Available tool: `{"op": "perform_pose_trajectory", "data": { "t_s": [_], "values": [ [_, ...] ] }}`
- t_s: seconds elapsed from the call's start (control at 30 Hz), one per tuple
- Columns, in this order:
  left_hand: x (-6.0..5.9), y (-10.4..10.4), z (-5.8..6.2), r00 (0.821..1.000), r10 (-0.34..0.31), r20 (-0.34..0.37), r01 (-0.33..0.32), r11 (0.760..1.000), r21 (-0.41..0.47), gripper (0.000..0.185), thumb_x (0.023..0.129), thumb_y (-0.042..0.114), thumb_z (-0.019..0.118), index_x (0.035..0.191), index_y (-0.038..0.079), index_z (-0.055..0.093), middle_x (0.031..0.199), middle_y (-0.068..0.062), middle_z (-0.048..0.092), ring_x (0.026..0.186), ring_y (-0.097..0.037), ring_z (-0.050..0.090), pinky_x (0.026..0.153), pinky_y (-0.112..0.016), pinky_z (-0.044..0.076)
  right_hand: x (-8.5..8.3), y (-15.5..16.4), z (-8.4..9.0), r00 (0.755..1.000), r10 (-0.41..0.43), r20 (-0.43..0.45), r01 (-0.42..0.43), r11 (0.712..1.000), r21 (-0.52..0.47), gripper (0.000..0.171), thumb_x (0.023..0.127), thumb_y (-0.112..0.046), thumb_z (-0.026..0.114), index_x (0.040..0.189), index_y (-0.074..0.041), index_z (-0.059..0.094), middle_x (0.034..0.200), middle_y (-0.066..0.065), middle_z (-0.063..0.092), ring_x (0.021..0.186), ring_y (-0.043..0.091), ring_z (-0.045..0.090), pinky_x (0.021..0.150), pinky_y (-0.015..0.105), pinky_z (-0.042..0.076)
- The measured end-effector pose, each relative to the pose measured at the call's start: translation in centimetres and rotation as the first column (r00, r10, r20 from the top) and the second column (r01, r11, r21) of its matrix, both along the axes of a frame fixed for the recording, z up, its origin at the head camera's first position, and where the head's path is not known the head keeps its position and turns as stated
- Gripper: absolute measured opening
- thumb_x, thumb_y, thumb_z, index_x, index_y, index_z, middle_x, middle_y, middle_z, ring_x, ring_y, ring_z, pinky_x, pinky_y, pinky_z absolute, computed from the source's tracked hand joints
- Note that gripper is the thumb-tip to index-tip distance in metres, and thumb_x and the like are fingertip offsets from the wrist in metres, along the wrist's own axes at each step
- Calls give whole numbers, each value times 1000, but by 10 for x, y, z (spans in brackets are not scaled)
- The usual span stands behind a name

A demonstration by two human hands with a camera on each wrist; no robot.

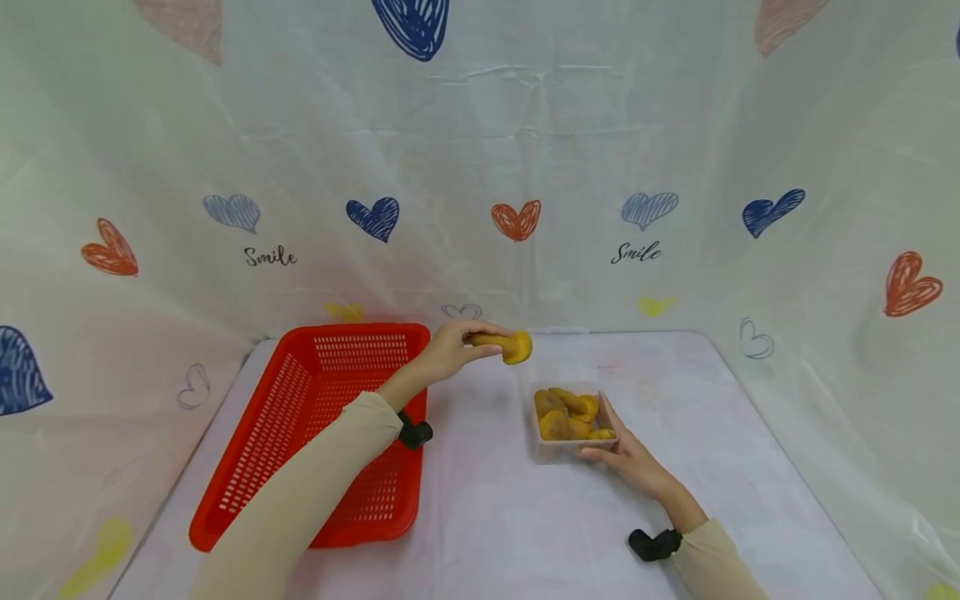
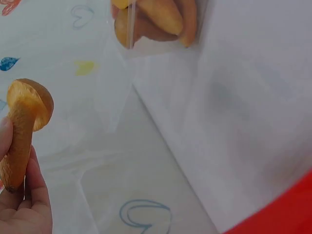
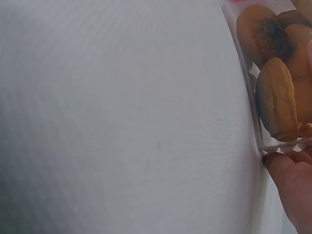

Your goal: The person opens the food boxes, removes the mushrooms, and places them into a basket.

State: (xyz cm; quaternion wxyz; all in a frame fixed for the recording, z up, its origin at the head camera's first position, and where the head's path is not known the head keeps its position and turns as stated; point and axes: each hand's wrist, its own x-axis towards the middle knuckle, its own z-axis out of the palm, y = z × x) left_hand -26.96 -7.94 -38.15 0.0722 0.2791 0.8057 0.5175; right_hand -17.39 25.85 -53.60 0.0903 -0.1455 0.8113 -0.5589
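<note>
Between thumb and fingers my left hand [image 1: 450, 350] pinches a yellow-brown mushroom [image 1: 513, 346] by its stem, up in the air past the right side of the red basket. Its rounded cap points right in the head view; the left wrist view shows the mushroom [image 2: 27, 131] with cap uppermost. A clear plastic box [image 1: 558, 452] stands on the table, holding several mushrooms [image 1: 570, 417] of the same sort. My right hand [image 1: 633, 458] grips the box at its right near corner, thumb along the front wall. Its other fingers are partly hidden behind the side wall.
A red perforated plastic basket [image 1: 408, 500] lies on the left of the white table [image 1: 495, 533], partly under my left forearm. The box's transparent lid [image 1: 562, 358] extends behind it. A white sheet with printed hearts [image 1: 517, 221] hangs at the back and sides.
</note>
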Motion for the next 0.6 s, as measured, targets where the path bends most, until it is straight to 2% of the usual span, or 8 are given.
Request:
{"op": "perform_pose_trajectory", "data": {
  "t_s": [0.27, 0.47, 0.6],
  "values": [
    [2, -34, 8, 998, 62, -15, -61, 998, 22, 31, 93, 9, 70, 124, 6, 71, 121, -9, 68, 102, -24, 62, 88, -26, 54, 0, -1, 0, 1000, 2, 16, -2, 1000, -14, 97, 97, -18, 67, 160, -13, -7, 165, 16, -8, 149, 38, -9, 113, 67, 2],
    [3, -62, 2, 994, 113, -8, -113, 993, 32, 33, 93, 8, 69, 125, 7, 70, 126, -10, 67, 107, -26, 63, 91, -27, 53, 0, -1, 1, 1000, 1, 18, 0, 1000, -17, 98, 97, -18, 68, 160, -13, -7, 165, 15, -8, 149, 39, -7, 113, 66, 3],
    [9, -82, -3, 984, 180, 13, -180, 984, 2, 34, 93, 9, 70, 126, 7, 69, 127, -12, 65, 108, -28, 62, 92, -27, 53, 0, -2, 1, 1000, -2, 7, 2, 1000, -7, 98, 97, -18, 68, 160, -14, -6, 165, 15, -8, 149, 40, -6, 113, 66, 5]
  ]
}}
